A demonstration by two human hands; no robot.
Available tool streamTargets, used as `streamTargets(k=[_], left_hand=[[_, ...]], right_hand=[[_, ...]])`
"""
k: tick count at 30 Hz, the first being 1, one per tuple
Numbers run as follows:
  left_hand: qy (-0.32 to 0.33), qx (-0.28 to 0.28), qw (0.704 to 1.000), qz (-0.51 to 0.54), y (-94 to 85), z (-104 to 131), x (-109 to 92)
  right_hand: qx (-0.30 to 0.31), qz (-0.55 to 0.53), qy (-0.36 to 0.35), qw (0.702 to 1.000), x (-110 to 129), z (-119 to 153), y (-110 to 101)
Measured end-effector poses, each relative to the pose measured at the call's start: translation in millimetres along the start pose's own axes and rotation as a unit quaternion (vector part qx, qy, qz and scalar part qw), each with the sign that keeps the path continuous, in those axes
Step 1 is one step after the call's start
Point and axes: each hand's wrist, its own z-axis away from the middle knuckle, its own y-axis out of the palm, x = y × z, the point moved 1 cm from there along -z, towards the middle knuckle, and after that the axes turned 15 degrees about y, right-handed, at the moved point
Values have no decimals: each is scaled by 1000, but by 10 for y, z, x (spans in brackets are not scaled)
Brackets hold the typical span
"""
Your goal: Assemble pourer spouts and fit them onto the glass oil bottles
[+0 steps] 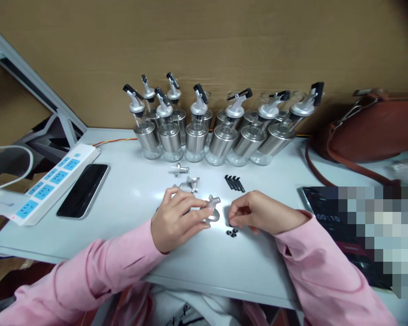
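Observation:
My left hand [180, 219] is closed on a silver pourer spout [213, 203], its round base held between thumb and fingers. My right hand [253, 210] is closed in a pinch just above the table, with a small dark piece partly showing under the fingertips. Directly below it lie several small black stoppers [232, 232] in a cluster. Black pourer levers [235, 183] form a slanted row behind the right hand. More silver spouts lie past my left hand, one spout [179, 169] farther back and another spout [191, 183] partly hidden by the fingers.
Glass-and-steel oil bottles [195, 138] with pourers line the back against cardboard. At left are a power strip [49, 183] and a phone [84, 190]. A tablet [340, 235] and a brown bag [374, 127] with a trailing strap sit at right.

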Motion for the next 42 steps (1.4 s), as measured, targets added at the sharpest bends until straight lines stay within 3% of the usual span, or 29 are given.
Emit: streamTargets(k=[6,16,21,25,31,36,42], left_hand=[[-41,-17,999,-15,-19,3,53],[-36,-4,999,10,-6,19,28],[-33,1,999,7,-14,12,28],[-27,11,1000,0,-19,8,25],[-21,15,1000,-1,-16,14,19],[-20,6,1000,1,-15,9,14],[-13,4,1000,9,-12,9,15]], right_hand=[[-79,38,-36,995,30,-18,-22],[-121,118,-99,981,34,-17,-40],[-167,-11,-140,976,159,63,-30],[-183,-144,-188,954,223,88,7],[-156,-276,-165,934,271,66,79],[-131,-309,-176,925,292,75,94],[-148,-302,-183,924,278,76,108]])
